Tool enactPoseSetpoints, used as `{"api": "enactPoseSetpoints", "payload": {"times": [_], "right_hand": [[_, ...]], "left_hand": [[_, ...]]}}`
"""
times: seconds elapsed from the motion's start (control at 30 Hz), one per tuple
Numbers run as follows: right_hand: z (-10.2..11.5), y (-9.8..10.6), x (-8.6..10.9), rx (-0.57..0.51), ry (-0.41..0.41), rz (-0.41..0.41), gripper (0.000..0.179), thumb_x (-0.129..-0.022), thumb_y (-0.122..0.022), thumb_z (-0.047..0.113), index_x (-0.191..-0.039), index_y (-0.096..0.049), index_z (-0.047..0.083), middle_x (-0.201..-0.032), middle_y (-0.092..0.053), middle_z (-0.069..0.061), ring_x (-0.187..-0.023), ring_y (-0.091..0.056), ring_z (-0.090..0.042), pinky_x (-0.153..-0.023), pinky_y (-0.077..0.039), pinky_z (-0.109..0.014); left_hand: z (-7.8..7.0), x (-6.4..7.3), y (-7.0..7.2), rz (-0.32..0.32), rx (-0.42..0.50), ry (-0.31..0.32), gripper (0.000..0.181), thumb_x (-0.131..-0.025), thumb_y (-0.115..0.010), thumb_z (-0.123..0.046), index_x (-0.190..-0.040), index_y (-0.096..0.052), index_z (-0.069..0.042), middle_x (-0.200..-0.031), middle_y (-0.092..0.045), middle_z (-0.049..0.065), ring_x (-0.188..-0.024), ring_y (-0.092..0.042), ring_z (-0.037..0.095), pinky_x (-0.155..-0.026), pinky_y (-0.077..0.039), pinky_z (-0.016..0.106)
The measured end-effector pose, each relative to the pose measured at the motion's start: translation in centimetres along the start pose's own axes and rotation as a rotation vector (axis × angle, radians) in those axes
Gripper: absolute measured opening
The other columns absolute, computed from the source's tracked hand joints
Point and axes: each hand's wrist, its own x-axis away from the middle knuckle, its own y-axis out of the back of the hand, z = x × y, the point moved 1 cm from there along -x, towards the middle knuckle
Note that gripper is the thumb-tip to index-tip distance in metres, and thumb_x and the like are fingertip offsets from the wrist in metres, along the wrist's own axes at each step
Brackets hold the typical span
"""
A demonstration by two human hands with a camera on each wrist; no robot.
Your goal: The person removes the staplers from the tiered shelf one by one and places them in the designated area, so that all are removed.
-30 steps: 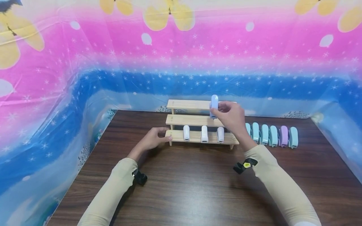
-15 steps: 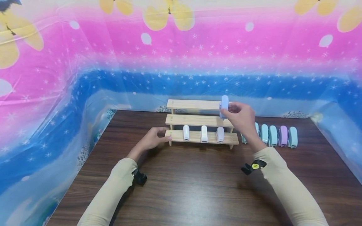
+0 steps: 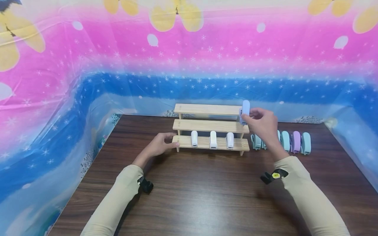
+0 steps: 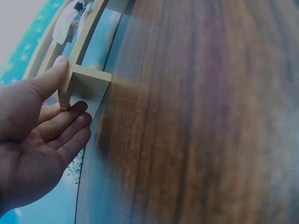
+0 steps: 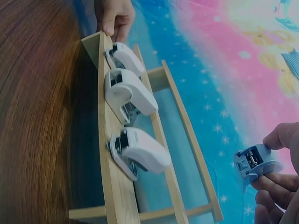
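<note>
A three-step wooden stand (image 3: pixel 203 125) stands at the back of the table. My left hand (image 3: pixel 157 145) grips the left end of its lowest step, thumb on top and fingers underneath in the left wrist view. My right hand (image 3: pixel 264 126) pinches a pale lavender mini stapler (image 3: pixel 245 109) upright in the air, in front of the top step's right end. Three white mini staplers sit spaced along the lowest step: a left one (image 3: pixel 194 138), a middle one (image 3: pixel 213 140) and a right one (image 3: pixel 230 140). Part of the lavender stapler (image 5: pixel 254 161) is covered by fingers in the right wrist view.
Right of the stand is a row of several teal staplers (image 3: pixel 284 142) with one purple stapler (image 3: pixel 295 142) among them; my right hand and wrist hide some. A printed cloth backdrop (image 3: pixel 189 65) closes off the back and left of the brown table (image 3: pixel 189 196).
My right hand has moved steadily to the right with the lavender stapler, from over the stand towards its right end. My left hand and the white staplers have stayed put.
</note>
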Motion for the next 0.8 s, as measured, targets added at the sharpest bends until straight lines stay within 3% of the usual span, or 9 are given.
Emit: {"api": "enactPoseSetpoints", "payload": {"times": [0.4,0.8], "right_hand": [[-1.5,1.8,0.0,0.047,0.021,-0.037,0.051,-0.089,-0.075,0.044,-0.12,-0.073,0.004,-0.107,-0.075,-0.016,-0.091,-0.066,-0.022,-0.07,-0.05,-0.027],[-3.3,3.9,-0.1,0.096,-0.036,-0.041,0.062,-0.089,-0.073,0.054,-0.128,-0.07,0.006,-0.115,-0.074,-0.016,-0.097,-0.066,-0.021,-0.068,-0.049,-0.022]], "left_hand": [[-0.1,0.0,0.0,0.001,0.004,0.018,0.06,-0.097,-0.073,-0.029,-0.143,-0.055,0.003,-0.143,-0.058,0.024,-0.139,-0.048,0.036,-0.114,-0.039,0.053],[-0.3,0.2,0.1,0.009,0.003,0.018,0.061,-0.097,-0.073,-0.029,-0.144,-0.054,0.004,-0.145,-0.056,0.024,-0.14,-0.047,0.037,-0.114,-0.039,0.053]]}}
